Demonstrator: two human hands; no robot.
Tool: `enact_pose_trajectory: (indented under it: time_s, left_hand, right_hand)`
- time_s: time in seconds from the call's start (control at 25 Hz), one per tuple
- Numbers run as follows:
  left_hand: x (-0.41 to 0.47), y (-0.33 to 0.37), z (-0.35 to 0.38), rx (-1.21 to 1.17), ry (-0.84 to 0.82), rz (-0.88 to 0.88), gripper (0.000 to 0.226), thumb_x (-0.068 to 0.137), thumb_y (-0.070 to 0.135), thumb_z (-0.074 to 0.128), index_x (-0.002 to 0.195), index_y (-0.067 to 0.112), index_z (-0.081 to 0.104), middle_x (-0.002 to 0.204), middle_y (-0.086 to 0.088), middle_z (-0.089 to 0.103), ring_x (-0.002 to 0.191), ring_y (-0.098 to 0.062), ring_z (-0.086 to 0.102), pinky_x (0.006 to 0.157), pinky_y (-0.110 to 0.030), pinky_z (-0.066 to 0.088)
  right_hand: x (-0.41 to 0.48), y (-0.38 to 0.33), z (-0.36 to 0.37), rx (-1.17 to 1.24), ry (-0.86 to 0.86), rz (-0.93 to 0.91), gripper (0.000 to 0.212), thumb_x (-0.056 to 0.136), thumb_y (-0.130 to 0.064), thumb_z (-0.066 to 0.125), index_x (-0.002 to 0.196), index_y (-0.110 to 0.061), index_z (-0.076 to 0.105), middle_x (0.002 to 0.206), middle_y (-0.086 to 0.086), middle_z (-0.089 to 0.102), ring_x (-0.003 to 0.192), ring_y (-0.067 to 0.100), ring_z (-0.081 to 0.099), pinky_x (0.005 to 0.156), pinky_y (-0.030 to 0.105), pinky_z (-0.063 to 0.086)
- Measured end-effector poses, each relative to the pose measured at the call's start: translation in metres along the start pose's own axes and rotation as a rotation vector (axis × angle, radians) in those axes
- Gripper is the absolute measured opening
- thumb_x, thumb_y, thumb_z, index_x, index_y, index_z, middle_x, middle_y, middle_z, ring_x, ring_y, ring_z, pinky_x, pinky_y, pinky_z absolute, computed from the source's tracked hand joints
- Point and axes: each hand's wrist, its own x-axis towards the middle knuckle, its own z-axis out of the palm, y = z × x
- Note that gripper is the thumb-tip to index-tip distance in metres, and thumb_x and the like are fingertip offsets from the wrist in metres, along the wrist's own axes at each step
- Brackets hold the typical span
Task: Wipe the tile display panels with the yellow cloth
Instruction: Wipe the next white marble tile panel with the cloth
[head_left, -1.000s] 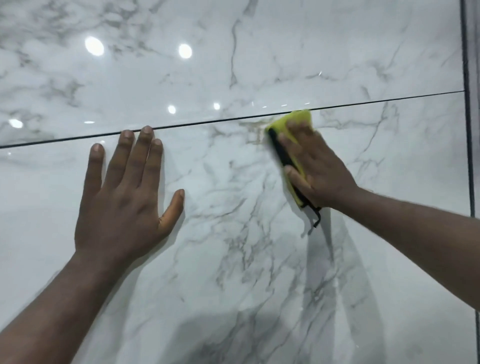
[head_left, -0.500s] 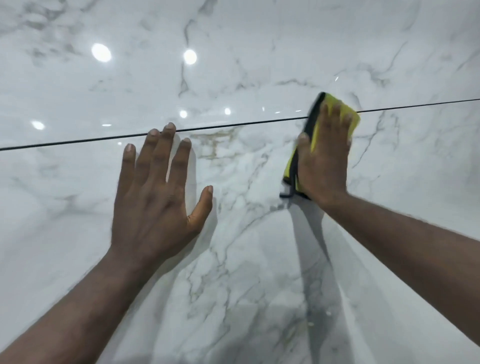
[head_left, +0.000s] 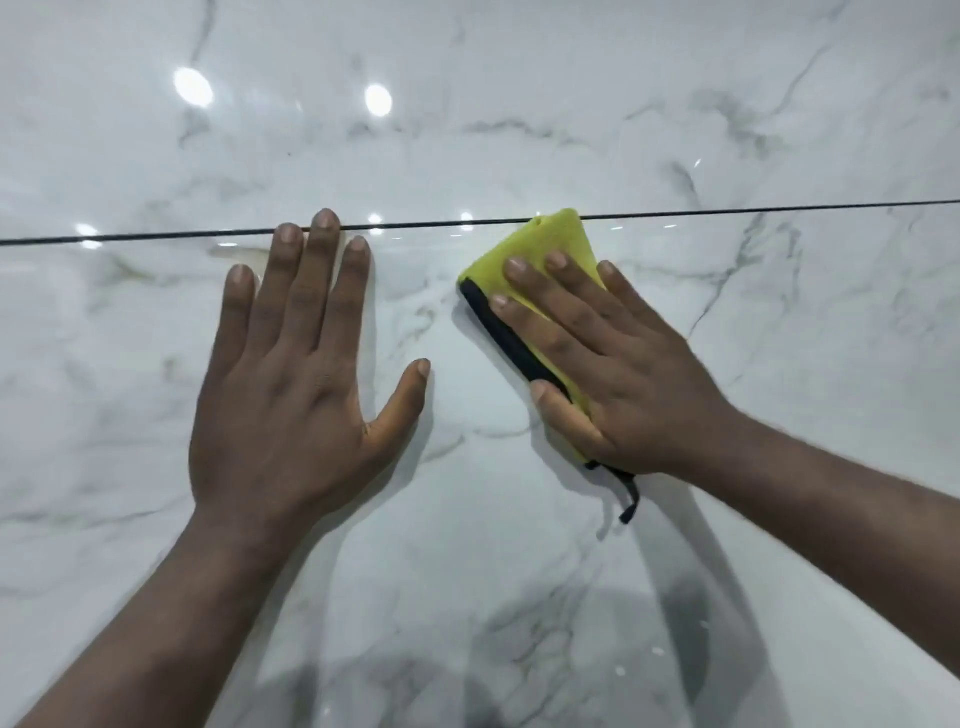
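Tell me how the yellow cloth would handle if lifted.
The yellow cloth is probably floppy: it lies flat under the right hand, its black loop dangling. It should slide easily, since the tile panel looks glossy.

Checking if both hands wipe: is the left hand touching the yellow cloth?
Apart. The head view shows bare tile between the left hand and the yellow cloth; only the right hand presses it.
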Motion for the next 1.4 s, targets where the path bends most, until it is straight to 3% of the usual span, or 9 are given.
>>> enact_pose_trajectory:
  time_s: [0.2, 0.44, 0.68, 0.88, 1.04, 1.08, 1.2, 1.28, 1.4]
  left_hand:
    - [-0.002, 0.005, 0.002, 0.059, -0.009, -0.011, 0.091, 0.105, 0.06, 0.044, 0.174, 0.009, 0.014, 0.182, -0.011, 0.006, 0.169, -0.028, 0.005, 0.136, -0.054, 0.008]
    - [-0.002, 0.006, -0.003, 0.066, -0.041, 0.008, 0.09, 0.108, 0.062, 0.04, 0.174, 0.008, 0.01, 0.182, -0.013, 0.004, 0.169, -0.03, 0.002, 0.136, -0.055, 0.007]
    - [-0.002, 0.004, -0.004, 0.042, -0.045, 0.016, 0.093, 0.107, 0.063, 0.039, 0.174, 0.008, 0.007, 0.182, -0.014, 0.0, 0.169, -0.031, -0.002, 0.136, -0.056, 0.003]
    - [0.004, 0.006, -0.006, 0.044, -0.079, 0.022, 0.093, 0.106, 0.062, 0.039, 0.173, 0.003, 0.011, 0.181, -0.017, 0.001, 0.168, -0.034, 0.0, 0.135, -0.057, 0.002]
    - [0.008, 0.025, -0.003, -0.101, -0.052, -0.1, 0.097, 0.101, 0.065, 0.046, 0.167, -0.003, 0.025, 0.182, -0.014, 0.002, 0.169, -0.031, -0.001, 0.135, -0.058, 0.005]
    - [0.011, 0.034, -0.002, -0.16, -0.043, -0.144, 0.097, 0.1, 0.066, 0.048, 0.164, -0.004, 0.028, 0.182, -0.014, 0.002, 0.169, -0.032, -0.001, 0.135, -0.058, 0.005]
    - [0.028, 0.07, 0.001, -0.186, -0.057, -0.153, 0.095, 0.098, 0.065, 0.051, 0.164, 0.0, 0.03, 0.181, -0.017, -0.004, 0.168, -0.034, -0.006, 0.135, -0.055, 0.001]
    - [0.037, 0.091, 0.005, -0.122, -0.078, -0.062, 0.095, 0.099, 0.062, 0.05, 0.17, 0.006, 0.024, 0.181, -0.017, -0.006, 0.168, -0.034, -0.008, 0.135, -0.054, 0.0]
    - [0.051, 0.125, 0.018, -0.05, -0.059, 0.077, 0.093, 0.102, 0.059, 0.049, 0.174, 0.01, 0.016, 0.182, -0.016, -0.003, 0.168, -0.034, -0.005, 0.136, -0.054, 0.003]
  right_hand:
    - [0.02, 0.015, 0.002, 0.288, 0.13, 0.623, 0.075, 0.105, -0.025, 0.05, 0.171, -0.023, 0.014, 0.179, -0.002, 0.004, 0.165, 0.021, -0.005, 0.133, 0.049, 0.002]
    - [-0.02, 0.045, -0.008, 0.063, -0.078, -0.293, 0.058, 0.107, -0.03, 0.057, 0.161, -0.015, 0.041, 0.171, 0.01, 0.033, 0.16, 0.033, 0.027, 0.127, 0.061, 0.024]
    - [-0.012, 0.022, 0.011, 0.242, 0.194, 0.681, 0.067, 0.109, -0.029, 0.049, 0.169, -0.014, 0.022, 0.177, 0.011, 0.013, 0.165, 0.033, 0.004, 0.132, 0.055, 0.008]
    - [-0.039, 0.056, -0.011, 0.014, -0.104, -0.187, 0.059, 0.107, -0.025, 0.052, 0.164, -0.015, 0.038, 0.172, 0.01, 0.03, 0.161, 0.035, 0.023, 0.129, 0.059, 0.019]
    - [-0.032, 0.062, 0.002, 0.3, 0.149, 0.77, 0.072, 0.104, -0.03, 0.047, 0.169, -0.023, 0.018, 0.178, 0.006, 0.01, 0.165, 0.031, 0.003, 0.131, 0.057, 0.01]
    - [-0.028, 0.05, 0.003, 0.295, 0.147, 0.811, 0.073, 0.104, -0.033, 0.044, 0.17, -0.022, 0.015, 0.179, 0.005, 0.005, 0.165, 0.031, -0.001, 0.131, 0.055, 0.007]
    - [-0.059, 0.066, -0.004, 0.103, -0.063, 0.098, 0.069, 0.106, -0.034, 0.046, 0.169, -0.023, 0.021, 0.178, 0.001, 0.011, 0.165, 0.026, 0.005, 0.131, 0.054, 0.013]
    - [-0.075, 0.112, -0.012, -0.011, -0.069, -0.045, 0.07, 0.104, -0.03, 0.051, 0.169, -0.027, 0.024, 0.178, -0.001, 0.015, 0.164, 0.025, 0.012, 0.131, 0.048, 0.012]
    - [-0.066, 0.136, -0.009, 0.252, 0.041, 0.662, 0.078, 0.1, -0.027, 0.05, 0.17, -0.028, 0.015, 0.179, 0.0, 0.004, 0.165, 0.027, 0.0, 0.129, 0.048, 0.003]
